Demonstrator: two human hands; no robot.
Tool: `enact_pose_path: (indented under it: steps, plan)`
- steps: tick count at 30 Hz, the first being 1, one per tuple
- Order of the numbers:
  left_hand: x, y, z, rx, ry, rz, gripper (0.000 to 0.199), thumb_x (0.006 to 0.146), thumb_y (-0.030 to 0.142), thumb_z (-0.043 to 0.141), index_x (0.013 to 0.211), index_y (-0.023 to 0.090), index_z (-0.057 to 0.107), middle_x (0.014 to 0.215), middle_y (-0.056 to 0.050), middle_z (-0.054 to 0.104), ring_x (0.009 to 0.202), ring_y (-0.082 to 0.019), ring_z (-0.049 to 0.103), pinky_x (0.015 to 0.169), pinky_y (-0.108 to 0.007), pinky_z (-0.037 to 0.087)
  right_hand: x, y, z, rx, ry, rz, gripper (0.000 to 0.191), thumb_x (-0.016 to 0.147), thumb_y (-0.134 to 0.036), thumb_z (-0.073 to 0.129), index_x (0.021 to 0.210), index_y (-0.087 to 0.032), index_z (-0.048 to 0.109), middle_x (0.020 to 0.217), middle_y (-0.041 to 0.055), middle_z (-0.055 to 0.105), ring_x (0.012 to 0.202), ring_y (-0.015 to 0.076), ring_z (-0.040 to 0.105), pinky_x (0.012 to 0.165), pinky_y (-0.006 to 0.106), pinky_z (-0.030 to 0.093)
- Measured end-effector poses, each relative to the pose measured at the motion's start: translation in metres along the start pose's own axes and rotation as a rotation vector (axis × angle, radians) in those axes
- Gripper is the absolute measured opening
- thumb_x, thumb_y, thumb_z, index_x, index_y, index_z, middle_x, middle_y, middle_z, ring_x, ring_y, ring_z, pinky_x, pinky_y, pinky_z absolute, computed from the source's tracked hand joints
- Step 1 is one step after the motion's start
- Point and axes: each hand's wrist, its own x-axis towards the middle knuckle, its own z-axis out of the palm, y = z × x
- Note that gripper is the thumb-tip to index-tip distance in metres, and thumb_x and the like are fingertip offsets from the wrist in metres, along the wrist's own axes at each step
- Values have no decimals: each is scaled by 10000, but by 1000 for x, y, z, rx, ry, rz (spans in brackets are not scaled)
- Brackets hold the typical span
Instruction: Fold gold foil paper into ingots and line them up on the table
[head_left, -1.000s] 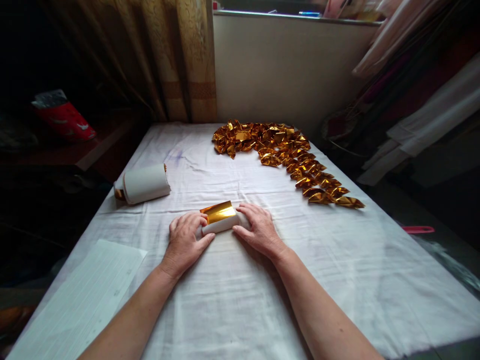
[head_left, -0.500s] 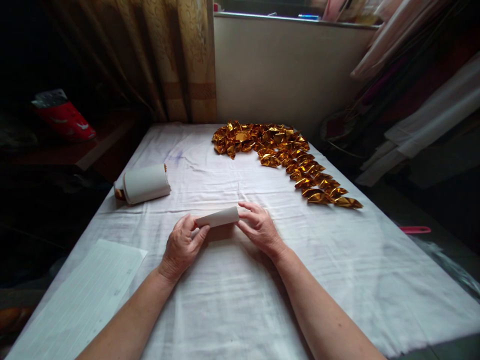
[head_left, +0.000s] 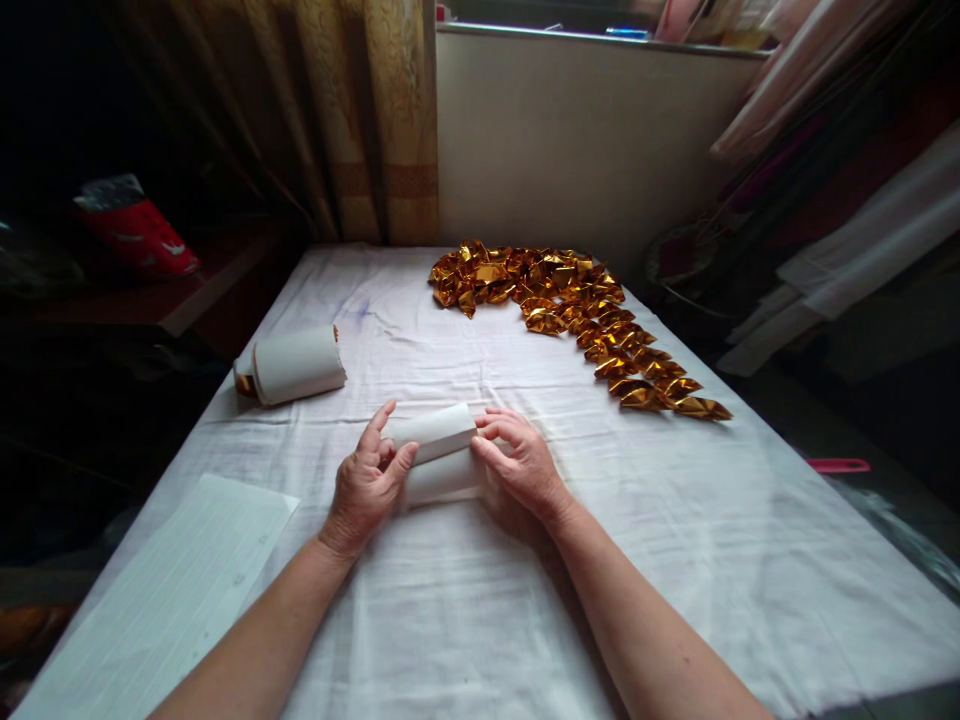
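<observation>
A small white paper [head_left: 439, 432], partly folded or curled with a lower flap hanging open, is held between my two hands above the cloth. My left hand [head_left: 369, 485] pinches its left end with the thumb in front, and the index finger is raised. At the right end, the thumb and fingers of my right hand [head_left: 519, 462] grip the paper's edge. To the left lies a thick white roll [head_left: 300, 365] with gold showing at its ends. Gold foil folded pieces [head_left: 525, 275] form a pile and rows at the back right.
A white cloth [head_left: 645, 560] covers the table. Lined pale sheets [head_left: 172, 590] lie at the front left. A red container [head_left: 142, 232] stands on a dark side surface. Clothes [head_left: 862, 235] hang at the right, beyond the table edge.
The paper between my hands has opened out, showing a lower flap. My left index finger has lifted. The view has shifted slightly.
</observation>
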Motion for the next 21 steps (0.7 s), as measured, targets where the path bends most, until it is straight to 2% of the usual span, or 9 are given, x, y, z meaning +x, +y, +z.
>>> enact_pose_path:
  steps: [1,3,6,8,11,13,15,17,21]
  plan:
    - [1,-2,1,36,20,34,643,899,458,551,1462,206,370,686,68,600,579,-98,592,620,-213,498,-1,1,1,-62,12,25,149,834,-305,621,699,-251,652,1029,30,750,1151,257,592,1055,478,380]
    - [3,-7,2,91,67,138,599,900,443,556,1437,219,411,963,-20,681,828,-152,667,751,-277,545,-2,4,2,-189,44,76,143,812,-297,631,679,-248,652,1083,31,739,1220,287,543,1070,520,335]
    - [5,-10,3,193,99,325,443,926,394,536,1337,230,523,1301,-108,598,1189,-231,582,973,-393,506,-3,8,3,-315,79,128,142,796,-285,633,662,-242,652,1131,29,724,1274,310,492,1076,553,291]
    - [3,-8,2,272,36,446,340,943,351,519,1258,241,587,1360,-104,573,1272,-246,525,1062,-447,438,-4,11,4,-359,88,140,129,791,-281,633,671,-242,662,1139,31,719,1292,314,472,1078,554,279]
    - [0,-3,2,383,-188,587,319,952,351,507,1235,249,615,1373,-81,590,1345,-271,460,1145,-530,308,-4,14,5,-391,91,128,124,793,-288,628,687,-244,677,1132,34,716,1298,309,464,1091,550,265]
    - [-2,0,2,452,-332,600,402,942,406,522,1305,244,579,1401,-88,574,1381,-292,418,1171,-570,226,-5,16,6,-396,89,107,131,800,-297,625,692,-247,682,1126,36,714,1295,310,464,1093,559,263]
    - [-4,1,3,500,-415,570,505,928,467,533,1375,233,524,1444,-107,531,1395,-306,398,1177,-589,184,-5,17,6,-395,80,95,137,807,-302,626,696,-247,687,1125,42,712,1292,321,465,1081,584,272]
    - [-5,2,4,526,-447,543,568,920,509,531,1411,228,487,1467,-118,503,1394,-310,400,1178,-603,165,-5,18,5,-390,66,95,142,818,-307,624,710,-248,696,1129,51,710,1294,334,462,1068,606,281]
    - [-8,1,5,554,-434,499,600,902,541,542,1411,229,489,1472,-119,497,1390,-317,404,1177,-622,142,-3,16,0,-353,4,116,155,839,-321,610,760,-252,724,1162,64,700,1316,348,444,1070,628,285]
